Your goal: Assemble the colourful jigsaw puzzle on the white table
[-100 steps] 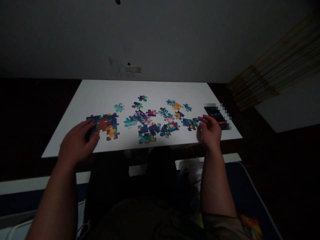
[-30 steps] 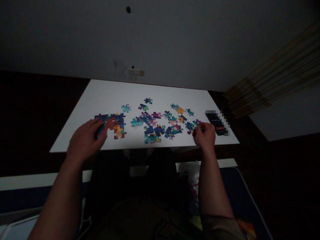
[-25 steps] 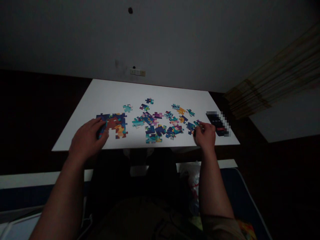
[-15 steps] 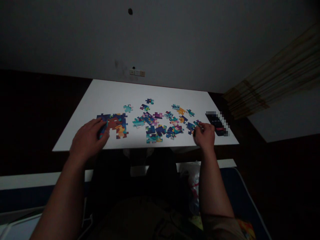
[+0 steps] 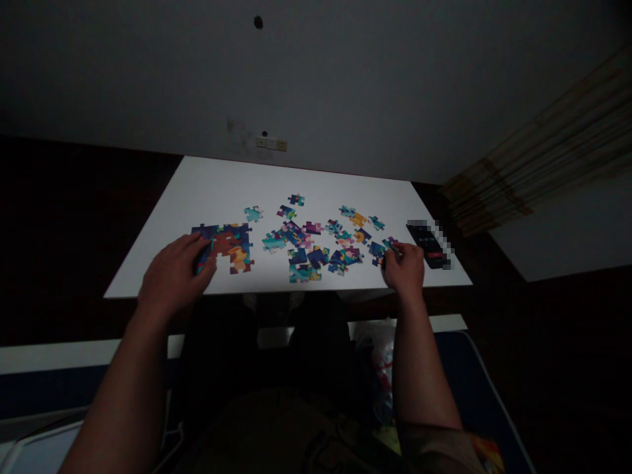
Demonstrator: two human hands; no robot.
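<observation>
My left hand [image 5: 175, 273] lies over the left edge of a joined puzzle section [image 5: 224, 242], its fingers stretched out and the thumb apart. The section shows a brown figure on dark blue and has knobbed right and lower edges. Over to the right, my right hand [image 5: 405, 264] has its fingers pinched together at a dark blue puzzle piece [image 5: 378, 251], and its fingertips partly cover the pieces there. Between my hands many loose puzzle pieces [image 5: 316, 255] are spread, some overlapping. A pale teal piece [image 5: 253, 213] lies apart, near the section's upper right corner.
The white table [image 5: 207, 191] stands against a grey wall with sockets [image 5: 271, 143]. A dark phone [image 5: 424, 243] lies beyond my right hand. Below are my legs, a clear plastic bag [image 5: 382, 362] and a dark blue seat [image 5: 474, 388]. A curtain [image 5: 538, 158] hangs at right.
</observation>
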